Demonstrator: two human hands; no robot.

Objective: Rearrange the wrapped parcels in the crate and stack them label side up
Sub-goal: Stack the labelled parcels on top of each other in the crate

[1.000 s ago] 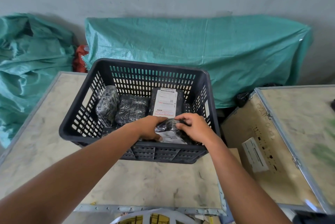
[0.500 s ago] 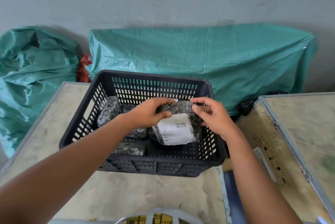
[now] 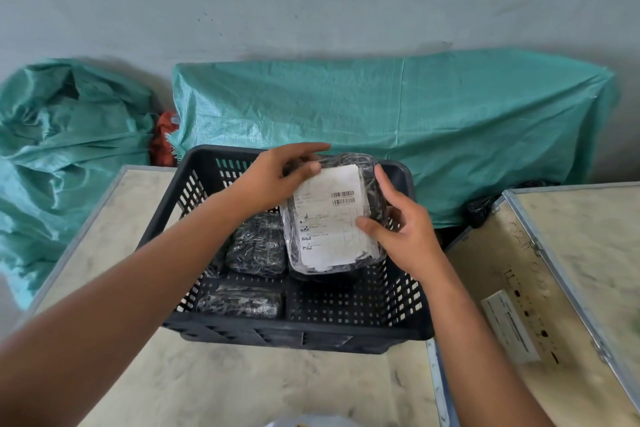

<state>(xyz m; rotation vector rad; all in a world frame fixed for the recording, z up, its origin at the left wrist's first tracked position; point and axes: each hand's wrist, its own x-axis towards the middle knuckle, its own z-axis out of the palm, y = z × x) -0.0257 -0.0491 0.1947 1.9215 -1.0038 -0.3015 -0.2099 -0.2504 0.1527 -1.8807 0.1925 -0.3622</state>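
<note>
A black slatted crate (image 3: 349, 333) stands on a pale table. Over its back right part I hold a black wrapped parcel (image 3: 332, 219) with its white barcode label facing up. My left hand (image 3: 277, 181) grips its top left corner, and my right hand (image 3: 398, 229) grips its right edge. Another black parcel (image 3: 258, 246) lies in the crate's middle, label hidden. A third parcel (image 3: 239, 302) lies at the front left. More parcels under the held one are mostly hidden.
The pale table (image 3: 242, 385) has a metal rim. A wooden box with metal edging and a label (image 3: 554, 271) stands close on the right. Green tarpaulin sacks (image 3: 398, 115) lie behind the crate against a grey wall, and another green sack (image 3: 62, 149) sits at the left.
Both hands lifted the parcel from the crate's front right, turned it label up and carried it toward the back right. The camera tilted down.
</note>
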